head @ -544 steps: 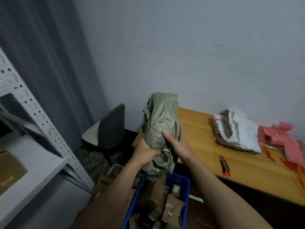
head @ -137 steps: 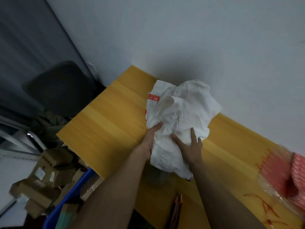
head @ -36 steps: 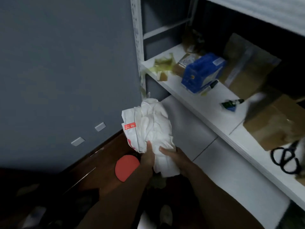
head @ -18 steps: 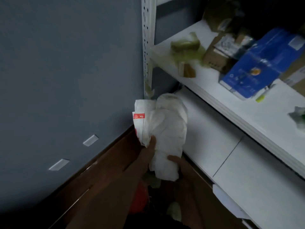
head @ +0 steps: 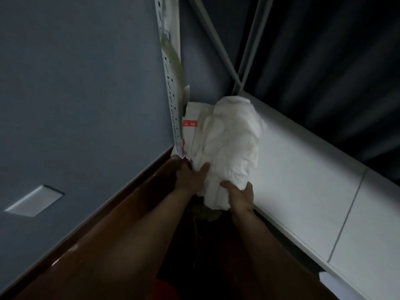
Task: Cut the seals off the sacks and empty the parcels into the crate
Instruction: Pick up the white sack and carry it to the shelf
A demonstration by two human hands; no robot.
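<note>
Gripping 2-handed: crumpled white red-labelled sack [head: 227,144].
Left hand [head: 190,178], right hand [head: 240,195] hold its near end; length runs away toward white shelf [head: 303,169].

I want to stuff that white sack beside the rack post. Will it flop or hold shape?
Probably floppy: the sack is crumpled into soft folds, bunched where the left hand and right hand grip it. Likely light: no bulge of contents shows. The wad may loosen once released.
</note>
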